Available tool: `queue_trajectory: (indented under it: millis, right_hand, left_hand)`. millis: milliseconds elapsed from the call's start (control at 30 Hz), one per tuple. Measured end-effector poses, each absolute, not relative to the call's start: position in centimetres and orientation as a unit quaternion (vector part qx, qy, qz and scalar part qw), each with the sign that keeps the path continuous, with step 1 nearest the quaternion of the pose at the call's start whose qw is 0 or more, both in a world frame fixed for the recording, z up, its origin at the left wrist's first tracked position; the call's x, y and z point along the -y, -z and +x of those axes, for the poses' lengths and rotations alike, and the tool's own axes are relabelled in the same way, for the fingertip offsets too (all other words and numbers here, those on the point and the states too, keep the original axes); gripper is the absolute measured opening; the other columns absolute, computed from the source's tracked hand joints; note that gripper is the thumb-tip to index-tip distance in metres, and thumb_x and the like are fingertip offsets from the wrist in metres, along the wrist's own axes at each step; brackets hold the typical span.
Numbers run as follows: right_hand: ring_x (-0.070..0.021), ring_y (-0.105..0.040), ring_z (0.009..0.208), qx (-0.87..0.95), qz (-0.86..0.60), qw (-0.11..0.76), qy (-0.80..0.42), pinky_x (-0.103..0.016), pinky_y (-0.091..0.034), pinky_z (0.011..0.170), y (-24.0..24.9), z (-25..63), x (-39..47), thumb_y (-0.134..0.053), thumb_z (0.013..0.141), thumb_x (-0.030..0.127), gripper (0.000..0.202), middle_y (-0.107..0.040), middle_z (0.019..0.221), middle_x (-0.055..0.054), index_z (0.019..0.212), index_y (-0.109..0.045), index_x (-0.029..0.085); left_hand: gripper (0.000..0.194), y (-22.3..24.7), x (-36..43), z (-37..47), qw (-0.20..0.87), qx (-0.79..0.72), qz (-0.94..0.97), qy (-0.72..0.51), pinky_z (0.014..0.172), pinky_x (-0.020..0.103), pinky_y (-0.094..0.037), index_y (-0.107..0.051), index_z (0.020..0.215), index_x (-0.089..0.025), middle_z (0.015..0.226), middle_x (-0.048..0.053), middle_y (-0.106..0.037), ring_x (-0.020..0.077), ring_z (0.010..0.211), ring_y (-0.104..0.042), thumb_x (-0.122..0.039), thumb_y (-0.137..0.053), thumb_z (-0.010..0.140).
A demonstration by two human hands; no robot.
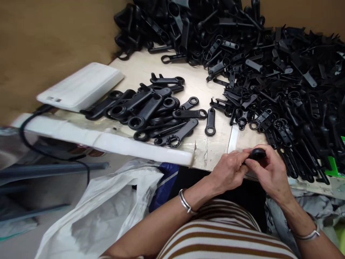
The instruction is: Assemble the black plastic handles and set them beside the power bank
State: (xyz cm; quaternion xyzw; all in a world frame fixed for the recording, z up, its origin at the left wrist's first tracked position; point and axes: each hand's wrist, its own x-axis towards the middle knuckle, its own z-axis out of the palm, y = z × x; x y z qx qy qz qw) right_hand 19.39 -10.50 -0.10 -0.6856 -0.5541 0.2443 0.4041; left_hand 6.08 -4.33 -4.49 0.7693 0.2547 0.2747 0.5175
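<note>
Between my two hands, at the table's front edge, is a black plastic part with a rounded end (257, 154); the rest of it is hidden by my fingers. My left hand (229, 171) is closed, its fingertips pinching the part from the left. From the right, my right hand (272, 172) curls round the same part, thumb against its near side. Left of my hands lies a pile of black arm-shaped plastic parts with ring ends (147, 111). One such part (210, 122) rests apart on the table.
A large heap of black plastic pieces (269, 72) covers the table's back and right. A white box (81, 86) with a black cable (27, 140) stands at left. White foam (107, 138) lines the front edge. A white plastic bag (107, 208) hangs below; a green piece (334, 167) lies right.
</note>
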Motion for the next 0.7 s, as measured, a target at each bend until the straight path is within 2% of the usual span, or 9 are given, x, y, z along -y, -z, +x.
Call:
queue_trajectory:
  millis: [133, 267, 367, 533, 700]
  right_hand:
    - [-0.0165, -0.066, 0.08, 0.551, -0.69, 0.397, -0.249, -0.026, -0.053, 0.071, 0.3, 19.7, 10.0, -0.066, 0.085, 0.03, 0.016, -0.071, 0.091, -0.001, 0.096, -0.057, 0.023]
    - [-0.0162, -0.065, 0.088, 0.594, -0.675, 0.354, -0.256, -0.025, -0.052, 0.075, -0.2, 20.2, 10.3, -0.064, 0.088, 0.029, 0.018, -0.069, 0.099, -0.001, 0.104, -0.057, 0.024]
    - [-0.0168, -0.064, 0.093, 0.644, -0.667, 0.309, -0.21, -0.026, -0.051, 0.08, -0.8, 20.2, 10.9, -0.063, 0.09, 0.025, 0.022, -0.066, 0.104, -0.003, 0.11, -0.055, 0.024]
    - [-0.0168, -0.064, 0.085, 0.675, -0.653, 0.3, -0.165, -0.026, -0.054, 0.073, -1.3, 19.7, 11.0, -0.059, 0.092, 0.022, 0.014, -0.065, 0.093, -0.003, 0.105, -0.055, 0.023]
    - [-0.0171, -0.066, 0.084, 0.668, -0.654, 0.298, -0.193, -0.026, -0.055, 0.073, -1.2, 20.2, 10.2, -0.059, 0.092, 0.023, 0.014, -0.066, 0.093, -0.003, 0.105, -0.055, 0.024]
  left_hand:
    - [0.02, 4.6, 4.3, 6.3, 0.504, -0.261, 0.775, -0.277, 0.079, 0.032, -0.054, -0.062, 0.1, -0.016, 0.106, 0.008, -0.069, 0.0194, 0.09, -0.066, -0.012, -0.048, 0.086]
    - [0.012, 4.2, 4.2, 5.9, 0.504, -0.249, 0.78, -0.277, 0.067, 0.026, -0.051, -0.06, 0.086, -0.016, 0.084, 0.003, -0.066, 0.0147, 0.074, -0.063, -0.013, -0.049, 0.087]
    - [0.014, 4.1, 4.3, 5.7, 0.488, -0.241, 0.791, -0.279, 0.062, 0.023, -0.046, -0.056, 0.076, -0.016, 0.071, 0.0, -0.059, 0.0128, 0.066, -0.057, -0.009, -0.047, 0.085]
    - [0.016, 4.7, 4.3, 5.8, 0.47, -0.215, 0.796, -0.315, 0.058, 0.024, -0.043, -0.051, 0.074, -0.017, 0.067, 0.001, -0.056, 0.0137, 0.064, -0.054, -0.009, -0.044, 0.086]
    - [0.017, 4.8, 4.2, 6.1, 0.461, -0.204, 0.793, -0.343, 0.057, 0.025, -0.042, -0.047, 0.075, -0.018, 0.064, 0.001, -0.054, 0.0149, 0.061, -0.051, -0.006, -0.041, 0.084]
